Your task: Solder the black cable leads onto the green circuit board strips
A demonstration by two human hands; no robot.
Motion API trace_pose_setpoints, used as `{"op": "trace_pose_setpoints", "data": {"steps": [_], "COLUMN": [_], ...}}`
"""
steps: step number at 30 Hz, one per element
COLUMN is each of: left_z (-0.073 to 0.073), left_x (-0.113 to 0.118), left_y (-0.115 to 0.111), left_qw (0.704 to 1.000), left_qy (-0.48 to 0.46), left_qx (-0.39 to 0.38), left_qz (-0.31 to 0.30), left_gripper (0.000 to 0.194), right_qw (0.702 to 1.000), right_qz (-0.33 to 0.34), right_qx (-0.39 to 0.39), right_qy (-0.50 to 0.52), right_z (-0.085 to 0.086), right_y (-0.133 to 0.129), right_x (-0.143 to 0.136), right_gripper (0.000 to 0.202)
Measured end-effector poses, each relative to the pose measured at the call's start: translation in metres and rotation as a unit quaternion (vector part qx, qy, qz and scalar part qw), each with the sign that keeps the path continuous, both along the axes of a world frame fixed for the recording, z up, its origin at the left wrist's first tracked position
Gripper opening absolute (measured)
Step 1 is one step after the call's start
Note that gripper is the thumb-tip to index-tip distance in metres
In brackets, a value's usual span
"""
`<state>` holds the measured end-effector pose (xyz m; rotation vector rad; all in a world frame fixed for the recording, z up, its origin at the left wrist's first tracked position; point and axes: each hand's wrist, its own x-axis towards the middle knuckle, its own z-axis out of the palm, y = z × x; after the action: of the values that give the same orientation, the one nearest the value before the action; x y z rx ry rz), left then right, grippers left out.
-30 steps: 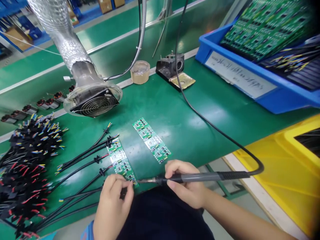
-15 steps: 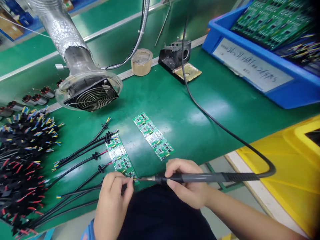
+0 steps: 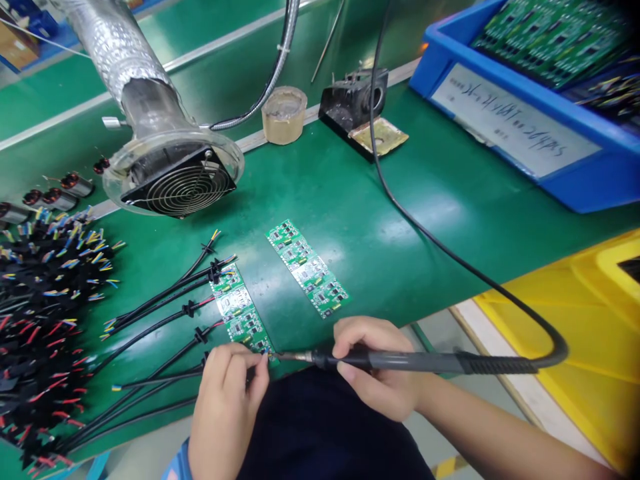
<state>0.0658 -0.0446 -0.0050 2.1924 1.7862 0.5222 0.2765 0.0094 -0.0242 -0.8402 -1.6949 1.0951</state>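
Observation:
My right hand [image 3: 377,367] is wrapped round a soldering iron [image 3: 410,361], whose tip points left at the near end of a green circuit board panel [image 3: 245,323]. My left hand [image 3: 227,400] pinches a thin wire [image 3: 267,355] at that same end, close beside the iron's tip; the fingers hide most of the wire. Black cables [image 3: 173,358] with small grommets run in from the left, some with red leads at the panel's left edge. A second circuit board panel [image 3: 307,269] lies apart, farther back to the right.
A fume extractor [image 3: 187,187] hangs over the back left. Behind stand a tape roll [image 3: 284,115] and an iron stand [image 3: 353,100]. A blue bin [image 3: 500,133] of boards sits right, above a yellow crate [image 3: 565,333]. Bundled cables [image 3: 45,320] fill the left.
The iron's handle has tipped slightly, its rear end a little lower and farther right, and its tip has shifted slightly at the board. The left hand keeps its pinch. The view has shifted slightly.

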Motion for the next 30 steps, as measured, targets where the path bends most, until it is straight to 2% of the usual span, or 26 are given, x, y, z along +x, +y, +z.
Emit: {"op": "trace_pose_setpoints", "data": {"steps": [7, 17, 23, 30], "left_z": [0.0015, 0.0029, 0.0025, 0.0041], "left_x": [0.0005, 0.0024, 0.0016, 0.0020], "left_y": [0.0011, 0.0036, 0.0025, 0.0026], "left_qw": [1.000, 1.000, 1.000, 1.000], "left_qy": [0.003, 0.009, 0.009, 0.002], "left_qx": [0.014, 0.016, 0.016, 0.015], "left_qz": [-0.008, -0.009, -0.011, -0.016], "left_gripper": [0.006, 0.007, 0.008, 0.008], "right_qw": [0.999, 1.000, 0.997, 0.999], "right_qz": [-0.022, -0.019, -0.050, -0.021], "right_qx": [-0.022, 0.011, -0.041, -0.007], "right_qy": [0.017, 0.018, 0.047, 0.030], "right_z": [-0.0003, 0.0002, -0.0031, 0.0005], "right_y": [-0.0013, -0.0005, -0.0025, 0.0006], "right_x": [0.0030, -0.0015, 0.0037, 0.0006], "right_gripper": [0.011, 0.011, 0.012, 0.015]}}
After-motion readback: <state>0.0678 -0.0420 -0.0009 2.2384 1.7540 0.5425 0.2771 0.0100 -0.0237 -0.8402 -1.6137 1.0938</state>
